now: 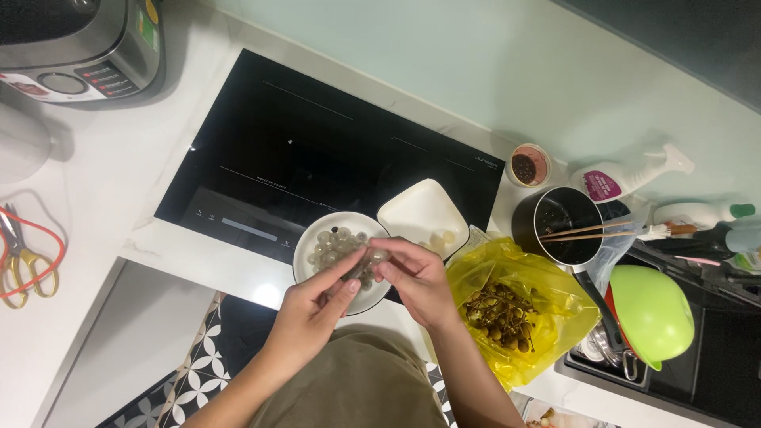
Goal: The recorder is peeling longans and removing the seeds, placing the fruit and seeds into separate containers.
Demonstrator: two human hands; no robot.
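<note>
Hands meet over a round white bowl (313, 273) at the front edge of the counter. The left hand (317, 305) and the right hand (416, 273) pinch one small pale fruit (366, 263) between their fingertips, both closed on it, right above the bowl's near side. The bowl holds a heap of peeled, translucent fruits (331, 244) with a dark seed among them.

Just behind the right hand sits a square white dish (420, 210) with a few pale pieces in its near corner; it touches or nearly touches the bowl. Both stand partly on the black induction hob (317, 150), which fills the middle of the counter.

To the right of the right hand, close against the wrist, a yellow plastic bag (547, 305) lies open with brown stems and husks (501, 315) inside. Beyond it a black saucepan (564, 223) carries a pair of chopsticks (590, 232) across its rim, and a small cup (529, 165) of dark bits stands behind it. A spray bottle (626, 178) lies by the wall, and a green bowl (652, 313) rests upside down in the sink.

Far left, orange-handled scissors (20, 257) lie on the counter, well apart from the hands, with a grey cooker (79, 47) in the corner.
</note>
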